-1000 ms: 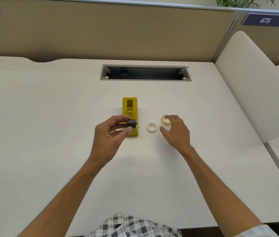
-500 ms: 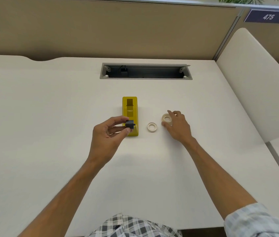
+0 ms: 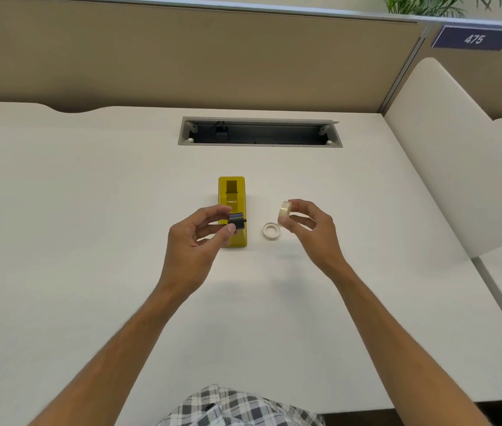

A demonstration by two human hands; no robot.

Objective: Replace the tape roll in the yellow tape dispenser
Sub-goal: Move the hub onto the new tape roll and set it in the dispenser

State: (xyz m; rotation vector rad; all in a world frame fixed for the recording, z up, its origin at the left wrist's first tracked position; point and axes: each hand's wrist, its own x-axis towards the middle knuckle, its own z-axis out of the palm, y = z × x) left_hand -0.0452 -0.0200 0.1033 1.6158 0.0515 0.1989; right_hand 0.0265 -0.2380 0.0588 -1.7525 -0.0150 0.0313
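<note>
Above the table (image 3: 89,241), left hand (image 3: 195,244) pinches the dark spool (image 3: 236,221) over the yellow dispenser (image 3: 232,210); right hand (image 3: 308,229) grips the tape roll (image 3: 284,209) just right of it (bore seemingly facing the spool); spare ring (image 3: 271,231) lies between.

The dispenser (image 3: 231,192) is bright yellow with a darker, brownish slot at its far end. The spool (image 3: 237,220) in my left hand (image 3: 192,244) is dark grey, almost black. The roll (image 3: 284,209) in my right hand (image 3: 311,230) is pale cream, and so is the ring (image 3: 271,231) on the off-white table (image 3: 89,210). My shirt (image 3: 237,407) is checked grey and white. The far partition (image 3: 182,56) is tan; the sign (image 3: 473,39) is navy with white digits.
</note>
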